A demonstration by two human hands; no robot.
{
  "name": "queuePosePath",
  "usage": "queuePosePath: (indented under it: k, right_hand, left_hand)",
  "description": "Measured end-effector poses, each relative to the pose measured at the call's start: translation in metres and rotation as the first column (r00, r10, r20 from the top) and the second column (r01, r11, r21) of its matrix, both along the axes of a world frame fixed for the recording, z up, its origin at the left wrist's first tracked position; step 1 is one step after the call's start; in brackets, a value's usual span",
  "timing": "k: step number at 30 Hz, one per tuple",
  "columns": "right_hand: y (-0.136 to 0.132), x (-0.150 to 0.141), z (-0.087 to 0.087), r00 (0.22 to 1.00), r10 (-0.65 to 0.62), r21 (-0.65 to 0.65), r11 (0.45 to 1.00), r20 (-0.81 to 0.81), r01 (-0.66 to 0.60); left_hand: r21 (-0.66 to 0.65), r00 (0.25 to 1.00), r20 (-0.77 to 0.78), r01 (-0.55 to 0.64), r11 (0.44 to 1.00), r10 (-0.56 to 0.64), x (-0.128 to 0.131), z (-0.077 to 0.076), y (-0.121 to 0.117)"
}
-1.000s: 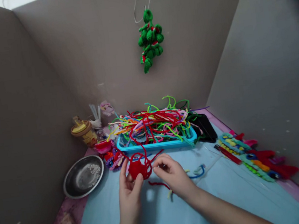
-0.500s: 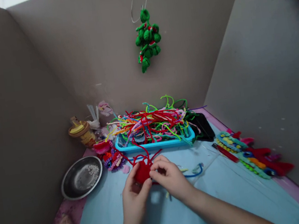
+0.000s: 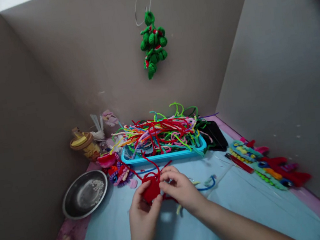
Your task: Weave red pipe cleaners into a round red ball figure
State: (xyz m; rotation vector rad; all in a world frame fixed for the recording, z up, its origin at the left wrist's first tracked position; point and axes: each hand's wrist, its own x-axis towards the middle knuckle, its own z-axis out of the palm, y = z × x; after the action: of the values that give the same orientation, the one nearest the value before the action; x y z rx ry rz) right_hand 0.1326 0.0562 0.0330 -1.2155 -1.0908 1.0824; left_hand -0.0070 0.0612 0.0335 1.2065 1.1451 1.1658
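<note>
Latest change, head view: the gap of a second ago is gone; the right hand (image 3: 182,191) is now in against the right edge of the rounded, bright-red yarn piece (image 3: 150,190), its fingertips close to the thumb of the left hand (image 3: 142,212).
What it means: to my eye, the work is now close fingertip handling at that edge, with the left hand steadying; the stitch or knot itself is hidden from me.
Red piece: it lies between the two hands, just ahead of the left thumb and just left of the right fingertips, with loose red strands trailing from its far side, away from both hands.
Left hand: narrow and curved, gripping the red piece between thumb and fingers.
Right hand: thumb and forefinger drawn in narrow; I cannot tell whether they are fully closed, or on what. Something small and pale shows by the fingertips, too tiny to name.
Blue tray: the long, light-blue tray (image 3: 165,157) sits beyond both hands, piled with fuzzy, many-coloured strands (image 3: 164,129).
Metal bowl: the round, shallow, silvery bowl (image 3: 77,196) is well to the left of the left hand, small white bits inside.
</note>
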Motion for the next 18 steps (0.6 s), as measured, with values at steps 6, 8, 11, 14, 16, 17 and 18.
queuePosePath:
  k: [6, 8, 11, 14, 16, 17, 18]
  right_hand:
    - [0.0, 0.003, -0.002, 0.988, 0.088, -0.036, 0.995, -0.125, -0.094]
    - [0.0, 0.002, -0.001, 0.983, 0.095, -0.046, 0.994, -0.158, -0.103]
    - [0.0, 0.001, 0.001, 0.985, 0.072, -0.025, 0.997, -0.158, -0.077]
    - [0.001, 0.001, 0.004, 0.987, 0.001, 0.0, 1.0, -0.16, -0.001]
    - [0.002, 0.001, 0.004, 0.985, -0.055, 0.015, 0.998, -0.164, 0.059]
    - [0.002, 0.002, 0.003, 0.984, -0.081, 0.021, 0.996, -0.161, 0.086]
    - [0.002, 0.002, 0.002, 0.983, -0.104, 0.026, 0.994, -0.152, 0.109]
  left_hand:
    - [0.064, 0.996, -0.037, 0.087, 0.994, -0.084, -0.002, -0.009, -0.001]
    - [0.082, 0.993, -0.051, 0.111, 0.99, -0.107, -0.002, -0.011, -0.001]
    - [0.146, 0.994, -0.075, 0.094, 0.985, -0.084, -0.001, -0.012, -0.001]
    - [0.311, 0.974, -0.217, 0.0, 0.95, 0.071, -0.005, -0.013, 0.001]
    - [0.436, 0.924, -0.338, -0.015, 0.9, 0.179, -0.008, -0.013, 0.002]
    - [0.472, 0.901, -0.387, 0.009, 0.881, 0.198, -0.01, -0.014, 0.001]
    - [0.488, 0.888, -0.421, 0.049, 0.872, 0.186, -0.011, -0.014, 0.001]
